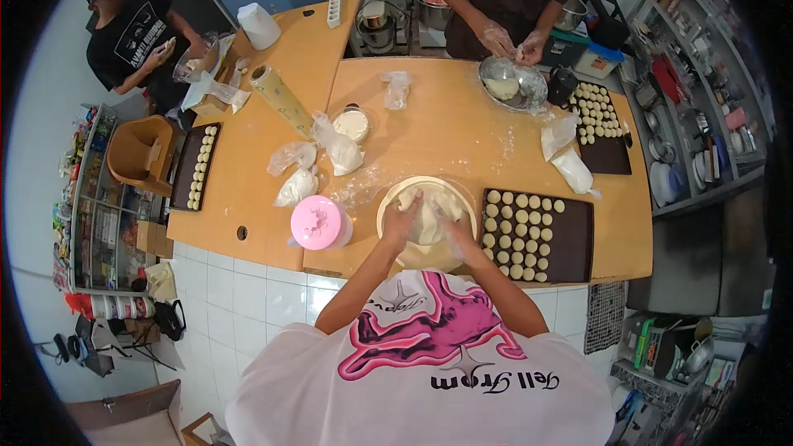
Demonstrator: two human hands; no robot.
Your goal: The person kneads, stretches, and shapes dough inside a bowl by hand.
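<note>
A large pale bowl (429, 261) stands at the table's near edge, with soft white dough (428, 216) inside it. My left hand (401, 221) grips the dough from the left side of the bowl. On the right side, my right hand (459, 236) has its fingers pressed into the same dough, and some fingertips are sunk out of sight. Right of the bowl lies a dark baking tray (570, 239) with rows of small round dough balls (519, 231). A pink-lidded container (320, 223) is on the left.
Flour bags (339, 149), a white tub (352, 124) and a roll of plastic wrap (277, 99) are at the left. Across the table, a person's hands (512, 43) work above a metal bowl (529, 91). Another tray (607, 157) lies far right. Another person (136, 41) stands far left.
</note>
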